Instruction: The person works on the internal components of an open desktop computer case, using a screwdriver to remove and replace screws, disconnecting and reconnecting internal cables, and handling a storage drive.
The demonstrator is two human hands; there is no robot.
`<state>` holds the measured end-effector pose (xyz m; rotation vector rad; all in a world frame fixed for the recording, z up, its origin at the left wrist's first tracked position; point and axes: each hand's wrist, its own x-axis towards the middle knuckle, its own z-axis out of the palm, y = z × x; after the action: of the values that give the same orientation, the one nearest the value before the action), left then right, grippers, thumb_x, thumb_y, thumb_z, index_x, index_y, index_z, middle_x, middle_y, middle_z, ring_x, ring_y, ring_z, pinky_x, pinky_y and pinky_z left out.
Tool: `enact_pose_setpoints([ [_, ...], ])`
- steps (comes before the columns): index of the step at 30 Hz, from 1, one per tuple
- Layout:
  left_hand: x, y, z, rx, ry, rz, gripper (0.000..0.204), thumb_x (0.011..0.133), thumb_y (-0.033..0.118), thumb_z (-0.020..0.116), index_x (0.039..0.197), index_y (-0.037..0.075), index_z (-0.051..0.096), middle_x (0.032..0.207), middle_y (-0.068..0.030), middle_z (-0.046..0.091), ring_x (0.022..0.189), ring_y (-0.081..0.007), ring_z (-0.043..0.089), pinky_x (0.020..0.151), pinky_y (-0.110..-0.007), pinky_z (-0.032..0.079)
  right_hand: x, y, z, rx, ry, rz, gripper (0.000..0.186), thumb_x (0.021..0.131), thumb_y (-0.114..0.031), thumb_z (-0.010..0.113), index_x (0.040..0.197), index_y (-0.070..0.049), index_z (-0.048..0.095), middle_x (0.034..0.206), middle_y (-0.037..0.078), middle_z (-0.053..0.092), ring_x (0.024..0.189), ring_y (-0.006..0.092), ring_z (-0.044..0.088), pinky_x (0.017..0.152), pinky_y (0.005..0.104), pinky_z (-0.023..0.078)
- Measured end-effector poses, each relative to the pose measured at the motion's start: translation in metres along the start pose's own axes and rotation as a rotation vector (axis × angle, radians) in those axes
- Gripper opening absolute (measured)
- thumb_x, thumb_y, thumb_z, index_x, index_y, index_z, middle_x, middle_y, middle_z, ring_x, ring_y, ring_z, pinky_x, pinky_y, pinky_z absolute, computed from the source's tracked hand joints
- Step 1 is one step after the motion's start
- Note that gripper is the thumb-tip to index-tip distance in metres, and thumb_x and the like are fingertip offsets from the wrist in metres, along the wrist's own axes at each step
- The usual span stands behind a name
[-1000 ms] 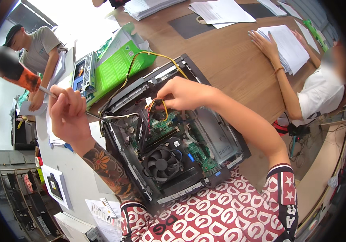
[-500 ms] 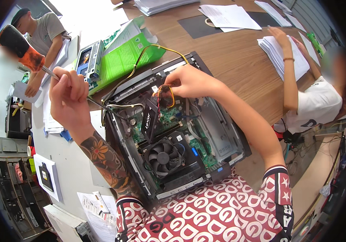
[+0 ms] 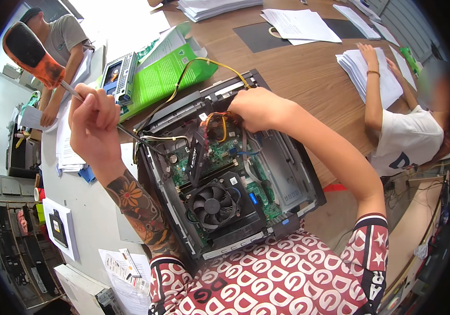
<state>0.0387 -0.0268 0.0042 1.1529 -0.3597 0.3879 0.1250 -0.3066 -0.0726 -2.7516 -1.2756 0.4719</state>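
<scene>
Wooden tabletop [image 3: 304, 71] spreads beyond the open computer case [image 3: 288, 176] before me; my left hand [image 3: 95, 128] clasps a screwdriver [image 3: 32, 55]; my right hand [image 3: 260, 109] has slid rightward, exposing more coloured wires [image 3: 223, 127], its grip hidden.

Left hand [image 3: 96, 128] is gripping a screwdriver [image 3: 49, 72] by the PC case's [image 3: 284, 181] far-left corner. Right hand [image 3: 262, 110] is hanging inside its far-right corner, beside coloured wires [image 3: 215, 118].

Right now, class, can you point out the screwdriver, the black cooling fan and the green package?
Screwdriver [image 3: 49, 71]: head view, on the orange part of its handle.
Black cooling fan [image 3: 213, 205]: head view, on its central hub.
Green package [image 3: 163, 80]: head view, on its green face.
</scene>
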Motion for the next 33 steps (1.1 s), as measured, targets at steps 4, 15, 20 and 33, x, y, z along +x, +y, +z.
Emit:
enact_pose_setpoints([
  [4,0.000,0.001,0.003,0.014,0.005,0.005,0.019,0.094,0.011,0.049,0.080,0.008,0.037,0.063,0.0011,0.029,0.053,-0.0059,0.024,0.048,-0.023,0.019,0.001,0.002,0.001,-0.011,0.027,-0.052,0.014,0.071,-0.011,0.068,0.083,-0.004,0.070,0.085,0.014,0.070,0.087,0.0333,0.068,0.078,0.0436,0.055],
  [15,0.000,0.002,0.005,0.030,0.020,-0.005,0.019,0.094,0.012,0.049,0.079,0.008,0.037,0.061,0.0017,0.029,0.052,-0.0057,0.023,0.048,-0.023,0.019,0.000,-0.005,-0.001,-0.061,0.035,-0.029,0.016,0.073,-0.015,0.067,0.085,-0.006,0.072,0.087,0.012,0.071,0.087,0.0314,0.069,0.076,0.0430,0.054],
  [20,0.000,0.000,0.003,0.030,0.048,0.001,0.016,0.093,0.011,0.050,0.081,0.007,0.040,0.061,0.0021,0.029,0.052,-0.0059,0.024,0.048,-0.024,0.019,0.001,0.000,0.009,-0.071,0.095,-0.088,0.011,0.070,-0.010,0.069,0.078,-0.004,0.071,0.087,0.015,0.071,0.084,0.0330,0.070,0.074,0.0431,0.055],
  [33,-0.001,0.000,0.006,0.083,0.080,0.003,0.014,0.091,0.012,0.050,0.082,0.007,0.041,0.060,0.0021,0.030,0.050,-0.0060,0.024,0.046,-0.024,0.018,-0.006,0.002,0.015,-0.106,0.168,-0.175,0.008,0.077,-0.010,0.064,0.081,-0.007,0.069,0.088,0.007,0.066,0.083,0.0308,0.067,0.072,0.0424,0.056],
])
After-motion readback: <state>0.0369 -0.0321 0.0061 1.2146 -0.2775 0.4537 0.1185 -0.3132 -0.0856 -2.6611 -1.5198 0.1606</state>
